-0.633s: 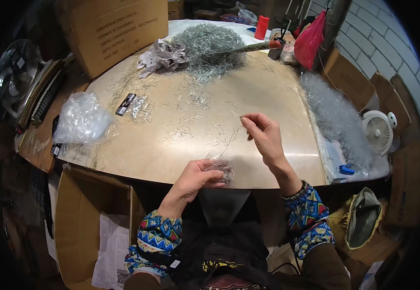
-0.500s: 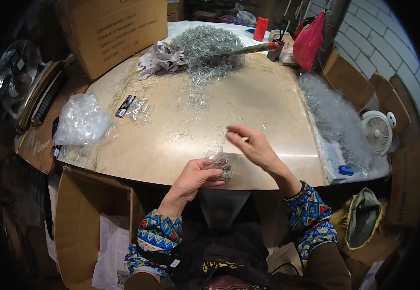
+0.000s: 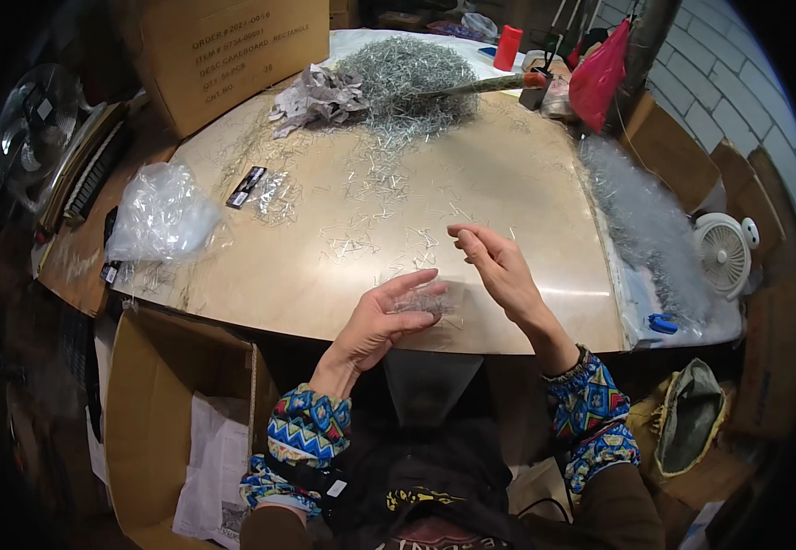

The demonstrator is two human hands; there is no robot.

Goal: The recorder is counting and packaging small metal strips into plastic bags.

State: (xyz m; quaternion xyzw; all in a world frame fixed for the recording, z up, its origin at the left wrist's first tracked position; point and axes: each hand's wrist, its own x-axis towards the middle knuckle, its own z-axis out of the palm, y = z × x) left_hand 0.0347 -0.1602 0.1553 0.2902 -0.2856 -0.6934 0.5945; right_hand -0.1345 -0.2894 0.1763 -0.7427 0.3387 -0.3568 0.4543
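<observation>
My left hand (image 3: pixel 375 323) is near the front edge of the table, its thumb and fingers curled around a small clear plastic bag (image 3: pixel 427 302) with thin silver wire pieces in it. Up and to the right, apart from the bag, my right hand (image 3: pixel 501 269) has its thumb and fingertips drawn together; anything between them is too small to make out. Loose bent wire pieces (image 3: pixel 423 242) lie scattered on the tabletop just beyond both hands. A big heap of the same silver wire pieces (image 3: pixel 416 78) stands at the far side.
Crumpled paper (image 3: pixel 317 99) touches the heap, beside a large carton (image 3: pixel 242 60). Toward the left lie a clear plastic bag (image 3: pixel 164 215) and a black-labelled packet (image 3: pixel 246 187). On the right are clear plastic sheeting (image 3: pixel 632 215), a blue clip-like object (image 3: pixel 662 323) and a white fan (image 3: pixel 724 255).
My left hand's fingers have spread somewhat around the small bag, which now lies flatter. My right hand has shifted slightly right and up. The view has moved a little.
</observation>
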